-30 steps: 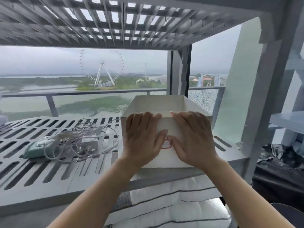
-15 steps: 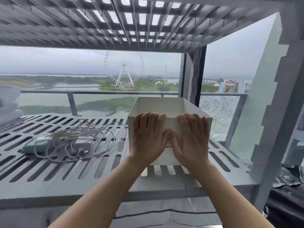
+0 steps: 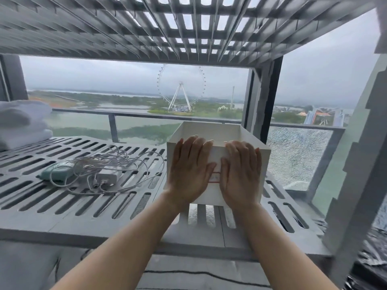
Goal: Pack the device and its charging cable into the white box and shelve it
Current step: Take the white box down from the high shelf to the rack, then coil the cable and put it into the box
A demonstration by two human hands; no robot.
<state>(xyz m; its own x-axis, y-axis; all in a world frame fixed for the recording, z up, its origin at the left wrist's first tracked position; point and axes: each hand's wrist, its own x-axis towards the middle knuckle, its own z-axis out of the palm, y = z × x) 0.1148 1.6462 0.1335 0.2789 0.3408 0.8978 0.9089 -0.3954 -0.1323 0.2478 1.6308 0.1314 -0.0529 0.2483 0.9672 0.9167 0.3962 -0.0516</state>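
Observation:
The open-topped white box stands on the right part of the slotted grey shelf. My left hand and my right hand lie flat against its front wall, fingers up to the rim, gripping nothing. A red-bordered label shows between my thumbs. The teal device lies on the shelf to the left of the box, outside it. Beside it are a white charger block and a loose tangle of white charging cable. I cannot see the box's inside floor.
A second slotted shelf hangs close overhead. Folded white towels sit at the shelf's far left. A grey upright post stands at the right. Behind are a glass railing and a window view.
The box has slid farther back onto the shelf under my two palms. My thumbs have parted and uncovered the label. The device and cable have not moved.

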